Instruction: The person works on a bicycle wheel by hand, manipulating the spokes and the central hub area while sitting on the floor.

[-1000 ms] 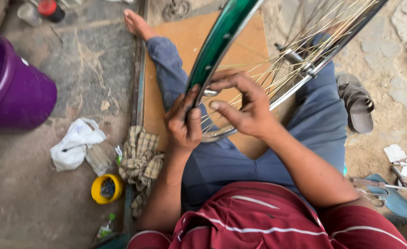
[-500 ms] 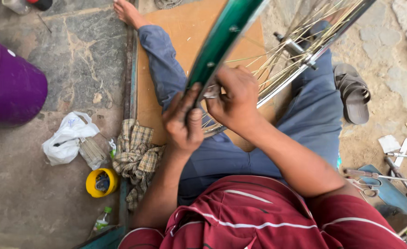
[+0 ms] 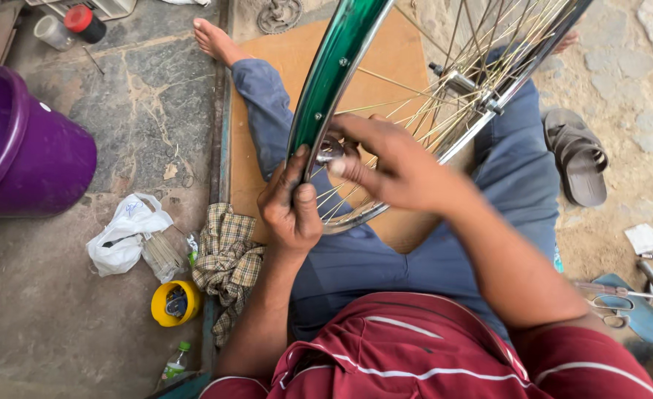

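**Wheel braced over the lap, both hands at the rim**

Head view: I see the green wheel rim (image 3: 334,70) standing tilted across the lap, its lower arc down between the knees, and I read that as a way to keep the spokes (image 3: 444,96) within reach while the legs steady it. My left hand (image 3: 291,203) wraps the rim from below, thumb up along the green edge, its grip pressed tight on the metal, which holds the wheel against turning. My right hand (image 3: 393,166) comes over from the hub side, fingertips pinched on a small silvery tool (image 3: 328,150) just inside the rim, right beside the left thumb. The hub (image 3: 463,85) sits further up the rim's inside, well apart from both hands.

Room around the rim: on its left, past the knee, a checked rag (image 3: 226,258) lies on the floor near the rim's lowest point, with a yellow cap (image 3: 171,304) and a white bag (image 3: 127,233) just beyond it. A purple bucket (image 3: 31,155) stands well apart on that same side. On the rim's right, a sandal (image 3: 577,159) lies on the ground, and further off, scissors (image 3: 611,304) and loose metal bits rest on a blue board. The brown mat (image 3: 400,55) under the rim leaves the wheel's upper arc free of clutter; the tightest spot is the gap between rim and thighs.
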